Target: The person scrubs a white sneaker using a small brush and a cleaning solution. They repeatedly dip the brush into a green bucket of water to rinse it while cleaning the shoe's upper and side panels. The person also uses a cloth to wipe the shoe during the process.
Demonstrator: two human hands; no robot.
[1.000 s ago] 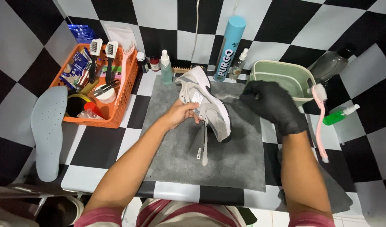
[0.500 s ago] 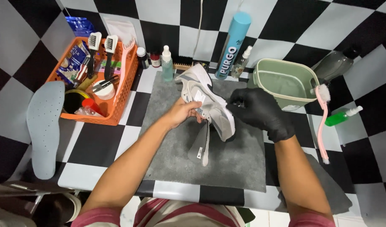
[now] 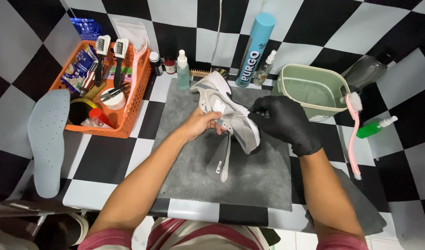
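Observation:
A white and grey sneaker [image 3: 221,99] is held just above a grey mat [image 3: 198,171] in the middle of the checkered table. My bare left hand [image 3: 201,124] grips its side near the opening, and a loose grey insole or tongue [image 3: 220,159] hangs down from it. My right hand [image 3: 279,118], in a black glove, pinches the shoe's upper edge from the right side. The toe points toward me and to the right.
An orange basket [image 3: 129,102] of brushes and jars stands at the left, with a grey insole [image 3: 48,139] beside it. A green tub of water [image 3: 312,90], a tall blue spray can [image 3: 255,48], small bottles and a pink brush [image 3: 353,134] sit at the back and right.
My gloved right hand has moved left from beside the tub onto the sneaker's upper edge. The left hand has kept its hold on the shoe.

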